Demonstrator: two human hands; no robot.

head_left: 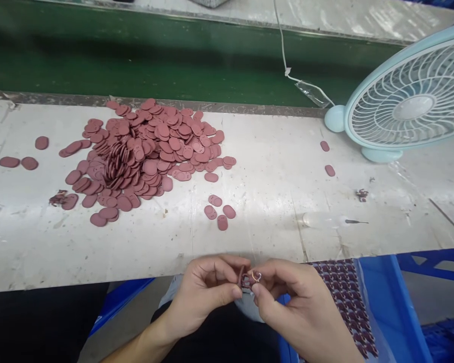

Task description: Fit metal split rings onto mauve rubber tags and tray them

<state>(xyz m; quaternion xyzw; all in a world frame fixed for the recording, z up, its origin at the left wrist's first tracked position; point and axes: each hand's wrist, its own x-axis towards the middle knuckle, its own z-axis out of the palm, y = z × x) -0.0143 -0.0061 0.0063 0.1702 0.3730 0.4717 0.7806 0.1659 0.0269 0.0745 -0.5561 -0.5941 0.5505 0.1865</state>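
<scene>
At the near edge of the white table (257,237), my left hand (208,287) and right hand (291,297) pinched a small dark red piece (245,281) between their fingertips.

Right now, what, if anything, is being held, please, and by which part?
The left hand and right hand pinch small reddish pieces from opposite sides; exact contacts are hidden.

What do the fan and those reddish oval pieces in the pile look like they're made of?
The fan looks like hard plastic: smooth, pale blue, with thin, evenly shaped grille ribs. The oval pieces look like matte rubber or plastic, being flat and uniformly coloured; which one, I can't tell.
</scene>
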